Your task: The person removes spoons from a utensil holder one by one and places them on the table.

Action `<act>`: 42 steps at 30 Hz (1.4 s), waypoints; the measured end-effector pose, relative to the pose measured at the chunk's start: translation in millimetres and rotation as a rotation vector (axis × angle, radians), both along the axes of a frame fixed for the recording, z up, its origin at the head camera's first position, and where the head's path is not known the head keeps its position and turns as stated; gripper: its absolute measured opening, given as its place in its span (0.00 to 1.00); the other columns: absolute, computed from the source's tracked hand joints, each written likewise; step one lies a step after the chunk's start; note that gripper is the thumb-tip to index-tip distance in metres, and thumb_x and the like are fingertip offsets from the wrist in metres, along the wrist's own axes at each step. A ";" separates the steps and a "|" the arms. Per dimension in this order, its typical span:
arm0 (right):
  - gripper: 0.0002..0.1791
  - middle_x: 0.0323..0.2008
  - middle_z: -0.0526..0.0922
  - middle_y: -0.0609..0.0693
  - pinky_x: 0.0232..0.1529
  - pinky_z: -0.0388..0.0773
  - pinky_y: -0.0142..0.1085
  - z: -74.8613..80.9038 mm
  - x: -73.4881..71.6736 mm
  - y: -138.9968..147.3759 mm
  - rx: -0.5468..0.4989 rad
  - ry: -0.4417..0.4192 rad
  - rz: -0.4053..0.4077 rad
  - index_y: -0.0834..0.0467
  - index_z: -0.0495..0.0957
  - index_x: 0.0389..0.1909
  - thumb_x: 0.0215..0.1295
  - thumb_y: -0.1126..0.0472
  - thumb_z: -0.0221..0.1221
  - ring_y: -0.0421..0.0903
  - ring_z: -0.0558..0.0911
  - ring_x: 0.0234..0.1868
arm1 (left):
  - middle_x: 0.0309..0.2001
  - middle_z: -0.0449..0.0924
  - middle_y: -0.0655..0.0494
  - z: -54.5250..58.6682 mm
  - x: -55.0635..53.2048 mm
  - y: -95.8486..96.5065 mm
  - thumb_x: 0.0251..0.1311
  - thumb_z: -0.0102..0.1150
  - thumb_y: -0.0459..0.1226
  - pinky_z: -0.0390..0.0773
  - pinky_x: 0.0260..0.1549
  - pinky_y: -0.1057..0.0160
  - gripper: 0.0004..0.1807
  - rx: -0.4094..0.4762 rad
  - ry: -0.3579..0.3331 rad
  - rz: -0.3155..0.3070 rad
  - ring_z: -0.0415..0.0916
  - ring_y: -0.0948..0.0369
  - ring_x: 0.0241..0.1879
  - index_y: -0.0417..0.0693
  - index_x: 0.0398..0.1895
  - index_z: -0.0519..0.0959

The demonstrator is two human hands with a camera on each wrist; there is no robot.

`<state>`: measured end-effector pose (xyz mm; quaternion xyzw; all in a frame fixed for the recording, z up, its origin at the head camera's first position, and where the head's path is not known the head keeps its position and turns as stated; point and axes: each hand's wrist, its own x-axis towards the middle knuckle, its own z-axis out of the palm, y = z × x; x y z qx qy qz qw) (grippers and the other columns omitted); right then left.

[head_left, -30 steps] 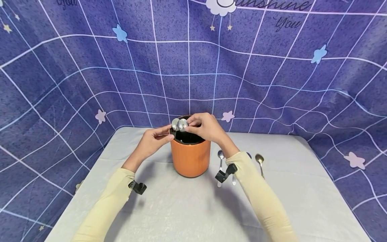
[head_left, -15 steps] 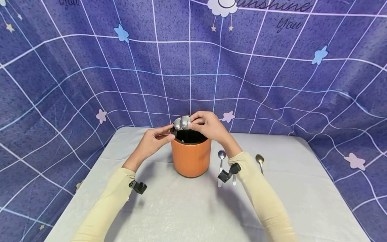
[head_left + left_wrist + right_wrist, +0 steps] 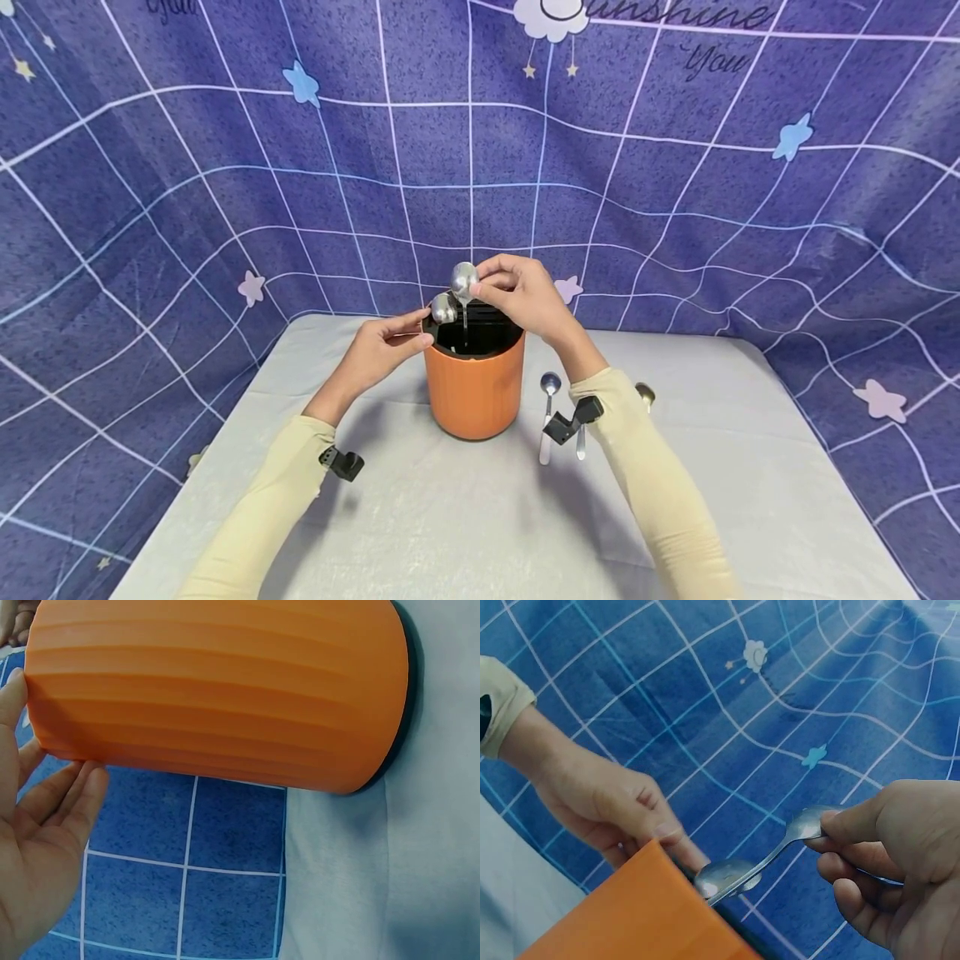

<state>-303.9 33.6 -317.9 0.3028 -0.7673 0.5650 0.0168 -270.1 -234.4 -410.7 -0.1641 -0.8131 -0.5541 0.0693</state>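
My right hand [image 3: 531, 293] pinches a silver spoon [image 3: 465, 280] by its bowl, above the orange utensil holder [image 3: 474, 396]. The spoon's handle points down into the holder's black inside. Another silver spoon [image 3: 724, 877] stands in the holder, its bowl leaning at the rim beside my left fingers. My left hand [image 3: 381, 350] grips the holder's left side at the top, thumb toward the front. In the left wrist view, the fingertips [image 3: 94, 776] of that hand lie against the ribbed orange wall.
On the white-covered table [image 3: 420, 517], right of the holder, lies a spoon with a white handle [image 3: 546, 437]. Another handle [image 3: 581, 443] and a gold-toned spoon [image 3: 645, 392] are partly hidden by my right arm. A blue grid-patterned cloth [image 3: 465, 150] hangs behind.
My right hand has raised its spoon up and slightly right, away from the other spoon's bowl, so more of its handle shows. My left hand stays at the holder.
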 end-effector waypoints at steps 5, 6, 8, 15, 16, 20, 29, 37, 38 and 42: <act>0.10 0.37 0.90 0.56 0.44 0.85 0.41 14.3 3.7 4.6 -0.040 0.035 -0.009 0.63 0.83 0.46 0.68 0.63 0.67 0.57 0.87 0.43 | 0.59 0.82 0.43 0.7 0.5 -0.5 0.65 0.70 0.48 0.85 0.51 0.61 0.30 -0.011 -0.005 0.001 0.83 0.48 0.55 0.49 0.68 0.78; 0.10 0.37 0.90 0.56 0.43 0.86 0.40 17.1 4.5 5.6 -0.052 0.038 -0.008 0.63 0.82 0.46 0.68 0.63 0.67 0.55 0.88 0.42 | 0.59 0.82 0.43 1.0 0.6 -0.5 0.65 0.70 0.47 0.85 0.51 0.61 0.30 -0.012 -0.007 -0.001 0.83 0.48 0.55 0.49 0.68 0.78; 0.10 0.37 0.89 0.58 0.37 0.85 0.38 22.9 6.2 7.5 -0.071 0.040 -0.009 0.64 0.82 0.46 0.68 0.64 0.67 0.50 0.87 0.37 | 0.59 0.82 0.43 1.5 0.6 -0.6 0.65 0.70 0.48 0.85 0.51 0.60 0.30 -0.017 -0.009 -0.003 0.83 0.49 0.55 0.49 0.68 0.78; 0.10 0.36 0.90 0.54 0.42 0.79 0.34 40.6 11.1 11.0 -0.089 0.084 -0.065 0.63 0.82 0.46 0.68 0.64 0.67 0.44 0.85 0.41 | 0.60 0.82 0.44 2.7 1.0 -2.0 0.64 0.70 0.49 0.85 0.52 0.60 0.30 -0.039 -0.015 0.002 0.83 0.50 0.55 0.51 0.68 0.78; 0.10 0.35 0.90 0.54 0.40 0.78 0.34 43.1 11.9 11.8 -0.097 0.092 -0.074 0.63 0.83 0.46 0.68 0.64 0.67 0.44 0.84 0.40 | 0.60 0.82 0.44 2.8 1.0 -1.9 0.65 0.70 0.48 0.84 0.52 0.60 0.30 -0.041 -0.011 0.000 0.83 0.50 0.55 0.51 0.68 0.78; 0.09 0.34 0.90 0.53 0.35 0.75 0.31 52.9 15.7 16.2 -0.151 0.113 -0.091 0.65 0.83 0.45 0.67 0.66 0.67 0.41 0.83 0.36 | 0.60 0.82 0.45 2.1 0.5 -1.6 0.65 0.70 0.48 0.85 0.51 0.61 0.30 -0.038 -0.006 -0.001 0.83 0.50 0.55 0.50 0.68 0.78; 0.13 0.29 0.88 0.42 0.29 0.72 0.29 71.8 19.4 35.8 -0.173 0.118 -0.102 0.68 0.82 0.48 0.67 0.65 0.68 0.41 0.82 0.32 | 0.61 0.81 0.46 2.0 0.3 -1.5 0.64 0.69 0.51 0.84 0.52 0.58 0.31 -0.045 -0.008 0.002 0.83 0.51 0.56 0.51 0.68 0.78; 0.13 0.28 0.88 0.41 0.29 0.73 0.27 75.8 21.7 60.8 -0.164 0.123 -0.139 0.70 0.82 0.48 0.66 0.67 0.67 0.36 0.79 0.28 | 0.61 0.81 0.46 1.0 0.2 -0.6 0.64 0.70 0.50 0.84 0.52 0.60 0.30 -0.040 -0.013 0.005 0.83 0.51 0.56 0.52 0.68 0.78; 0.13 0.28 0.88 0.41 0.29 0.73 0.27 75.2 21.1 64.5 -0.168 0.121 -0.144 0.71 0.82 0.48 0.66 0.67 0.67 0.35 0.79 0.28 | 0.61 0.81 0.46 0.9 0.0 -0.6 0.65 0.70 0.49 0.84 0.52 0.60 0.30 -0.039 -0.011 0.003 0.83 0.50 0.56 0.52 0.68 0.78; 0.13 0.28 0.88 0.41 0.30 0.73 0.27 71.8 17.9 79.2 -0.167 0.122 -0.181 0.71 0.82 0.47 0.65 0.68 0.67 0.35 0.80 0.28 | 0.61 0.81 0.44 0.9 -1.0 -0.7 0.66 0.69 0.45 0.84 0.52 0.60 0.29 -0.028 -0.006 -0.005 0.83 0.49 0.56 0.50 0.68 0.78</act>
